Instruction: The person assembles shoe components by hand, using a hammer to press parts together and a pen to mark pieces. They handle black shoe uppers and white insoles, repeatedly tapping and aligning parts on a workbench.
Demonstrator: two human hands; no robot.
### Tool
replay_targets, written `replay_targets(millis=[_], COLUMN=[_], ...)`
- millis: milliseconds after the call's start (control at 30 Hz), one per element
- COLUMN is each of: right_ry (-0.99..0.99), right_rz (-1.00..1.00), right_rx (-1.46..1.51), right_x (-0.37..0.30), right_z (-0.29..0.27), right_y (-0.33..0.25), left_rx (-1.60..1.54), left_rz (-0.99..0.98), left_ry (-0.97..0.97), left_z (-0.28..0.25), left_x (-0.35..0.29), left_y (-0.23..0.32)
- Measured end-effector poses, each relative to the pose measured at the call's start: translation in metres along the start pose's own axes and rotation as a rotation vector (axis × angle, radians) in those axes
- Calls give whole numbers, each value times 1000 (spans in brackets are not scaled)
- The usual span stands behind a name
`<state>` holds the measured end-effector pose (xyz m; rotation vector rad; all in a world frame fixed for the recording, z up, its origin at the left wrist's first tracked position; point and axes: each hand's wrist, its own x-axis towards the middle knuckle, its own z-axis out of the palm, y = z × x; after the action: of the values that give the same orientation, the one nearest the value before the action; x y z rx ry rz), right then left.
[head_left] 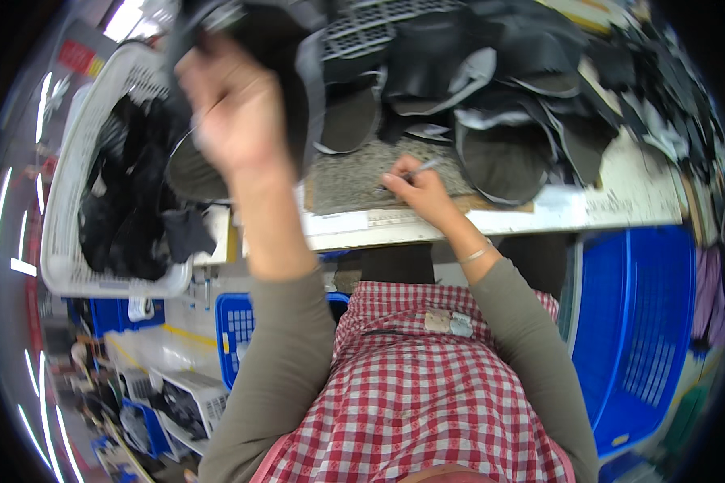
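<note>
From the head view, my left hand [234, 113] is raised above the table [620, 201], fingers closed on a dark fabric piece [286, 48] that hangs limp and blurred beside the white basket [72, 161] of black scraps. It looks light and floppy, best pinched along its grey-edged rim. My right hand [419, 189] rests on the table just right of that piece, gripping a slim pen [415, 171] over the speckled mat [354, 177], with grey-trimmed cut pieces [499, 153] piled beyond

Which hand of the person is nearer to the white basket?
Left. The left hand is raised beside the white basket, gripping a dark piece. The right hand rests farther away, holding a pen.
</note>
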<state>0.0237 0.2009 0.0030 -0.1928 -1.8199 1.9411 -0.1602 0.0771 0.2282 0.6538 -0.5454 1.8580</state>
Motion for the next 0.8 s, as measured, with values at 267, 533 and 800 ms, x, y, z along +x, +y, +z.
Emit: replay_targets(millis=[267,533,800], right_ry=[-60,-95,-124], right_rz=[19,47,47], right_rx=[115,125,107], right_x=[2,3,6], right_z=[1,0,0], right_y=[-1,-6,-5], left_rx=[698,3438,2989], left_rz=[-246,456,551], left_ry=[1036,339,874], left_z=[-132,18,90], left_x=[-9,-162,-171], left_y=[-36,216,399])
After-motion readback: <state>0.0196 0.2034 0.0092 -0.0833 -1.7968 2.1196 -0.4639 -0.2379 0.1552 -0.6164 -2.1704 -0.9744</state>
